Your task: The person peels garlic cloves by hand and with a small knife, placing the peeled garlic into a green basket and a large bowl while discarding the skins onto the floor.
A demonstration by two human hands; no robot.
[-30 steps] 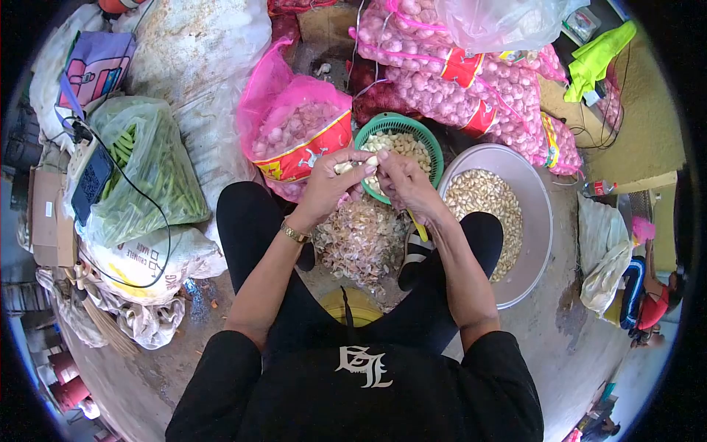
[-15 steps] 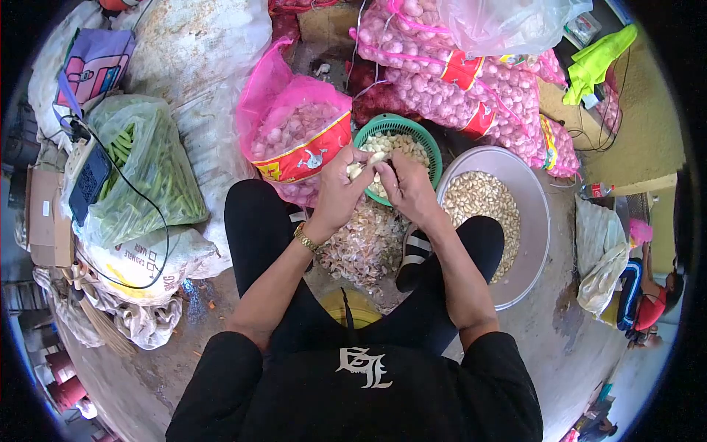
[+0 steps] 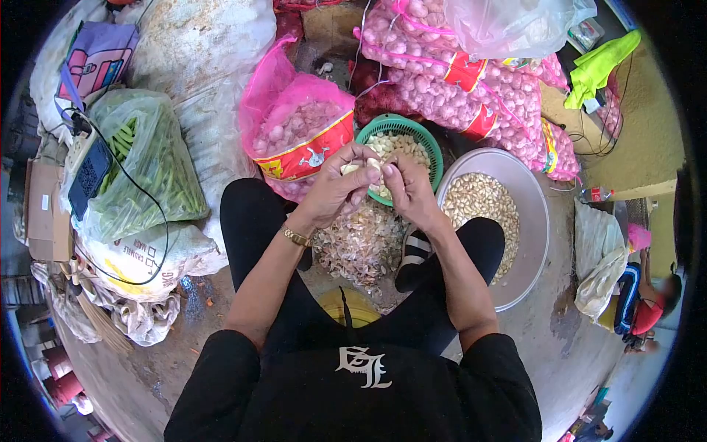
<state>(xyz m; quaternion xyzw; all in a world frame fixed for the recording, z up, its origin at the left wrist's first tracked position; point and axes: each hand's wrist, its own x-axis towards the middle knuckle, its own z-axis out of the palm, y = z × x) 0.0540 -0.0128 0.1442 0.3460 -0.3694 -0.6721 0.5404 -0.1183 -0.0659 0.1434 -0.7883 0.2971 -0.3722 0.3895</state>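
While the green basket is kept just beyond the hands, as half a second earlier, a garlic clove is pinched between the left hand and the right hand, which are drawn close together. The left wrist has been shifted slightly leftward, and a heap of skins is seen just beneath both hands, a metal bowl to their right.

Concrete floor: metal basin, green basket, peel heap, pink garlic sack, bean bag.
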